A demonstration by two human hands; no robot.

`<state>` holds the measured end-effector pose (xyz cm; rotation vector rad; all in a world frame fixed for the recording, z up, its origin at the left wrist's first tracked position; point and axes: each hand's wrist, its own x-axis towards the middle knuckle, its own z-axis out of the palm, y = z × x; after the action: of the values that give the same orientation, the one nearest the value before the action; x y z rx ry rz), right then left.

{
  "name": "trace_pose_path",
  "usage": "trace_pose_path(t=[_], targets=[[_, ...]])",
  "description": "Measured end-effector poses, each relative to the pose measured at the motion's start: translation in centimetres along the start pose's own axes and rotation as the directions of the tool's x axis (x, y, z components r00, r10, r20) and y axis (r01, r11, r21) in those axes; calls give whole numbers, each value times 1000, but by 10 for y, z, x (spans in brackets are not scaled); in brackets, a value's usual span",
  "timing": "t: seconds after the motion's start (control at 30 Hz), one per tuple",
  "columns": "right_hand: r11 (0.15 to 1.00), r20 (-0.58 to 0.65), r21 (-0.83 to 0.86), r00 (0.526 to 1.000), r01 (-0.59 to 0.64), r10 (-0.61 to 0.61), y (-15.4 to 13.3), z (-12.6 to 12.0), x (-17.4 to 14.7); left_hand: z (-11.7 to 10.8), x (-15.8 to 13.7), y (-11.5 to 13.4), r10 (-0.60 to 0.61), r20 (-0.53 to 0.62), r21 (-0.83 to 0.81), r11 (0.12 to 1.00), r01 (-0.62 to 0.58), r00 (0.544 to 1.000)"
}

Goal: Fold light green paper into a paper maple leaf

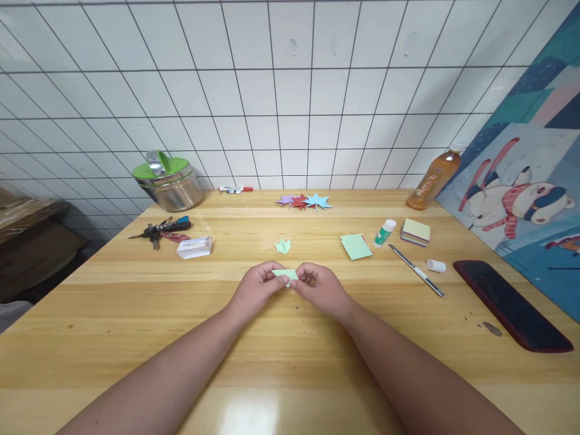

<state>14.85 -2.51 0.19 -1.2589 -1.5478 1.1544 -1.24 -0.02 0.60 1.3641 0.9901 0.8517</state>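
Observation:
Between my two hands is a small piece of folded light green paper [285,275], held just above the table. My left hand [257,285] pinches its left end, thumb on the near side. On the right end, the thumb and fingers of my right hand [321,289] are closed on the same paper. Just beyond them lies a folded light green paper piece [283,245] with pointed tips. Farther back rest purple, red and blue folded paper leaves [301,202], overlapping in a row.
A green paper stack [356,246], glue stick [385,232], sticky notes [415,232], utility knife [417,270], white cap [435,266], phone [512,305] and bottle [437,178] stand or lie right. Left are keys [156,232], a small white box [194,248], a steel pot [174,187] and a marker [235,190].

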Motion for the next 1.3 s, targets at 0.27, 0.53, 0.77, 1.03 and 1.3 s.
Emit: trace_pose_path(t=[0.27, 0.53, 0.77, 1.03, 1.3], targets=[[998, -81, -51, 996, 32, -36, 5, 2, 1, -3, 3, 0, 31, -26, -29, 999, -32, 999], [989, -150, -109, 982, 96, -111, 1, 3, 0, -4, 2, 2, 64, -22, -30, 997, -65, 998], [977, -224, -185, 964, 102, -143, -1, 1, -2, 3, -3, 1, -118, 181, -299, 939, 169, 976], [886, -174, -428, 946, 179, -274, -7, -4, -7, 2, -1, 3, -69, 91, -57, 996, 75, 993], [888, -106, -384, 944, 252, -313, -4, -4, -3, 0, -2, 7, -28, 67, -42, 999, 31, 997]])
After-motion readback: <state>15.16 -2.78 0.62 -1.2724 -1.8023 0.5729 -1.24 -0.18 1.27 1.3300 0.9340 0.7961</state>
